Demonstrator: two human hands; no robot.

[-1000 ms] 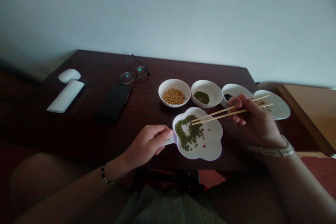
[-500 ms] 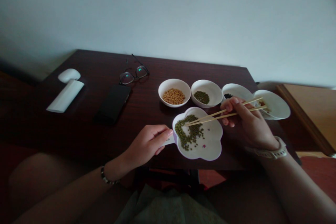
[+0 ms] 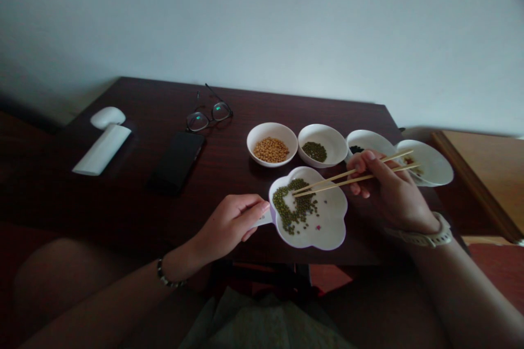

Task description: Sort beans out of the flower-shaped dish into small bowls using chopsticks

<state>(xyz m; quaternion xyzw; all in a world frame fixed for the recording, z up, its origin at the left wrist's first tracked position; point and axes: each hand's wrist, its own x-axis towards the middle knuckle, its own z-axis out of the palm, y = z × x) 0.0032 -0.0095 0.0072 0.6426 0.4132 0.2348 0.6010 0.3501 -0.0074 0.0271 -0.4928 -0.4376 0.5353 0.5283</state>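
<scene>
Two hands, as follows:
- Left hand (image 3: 229,223): fingers (image 3: 245,210) clamped on the handle (image 3: 264,218) of a flower-shaped white dish (image 3: 329,223), at the bench (image 3: 123,103) edge.
- Right hand (image 3: 388,191): fingers (image 3: 362,166) clamped on wooden chopsticks (image 3: 339,181), tips over mung beans (image 3: 295,210) in the dish.

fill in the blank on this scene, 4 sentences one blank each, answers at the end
The right hand holds the chopsticks above a white dish shaped like a ____.
The left hand grips the dish by its ____.
The beans in the dish are ____.
The white bowl at the left end of the row holds ____ beans.

Missing words: flower; handle; green; yellow
</scene>
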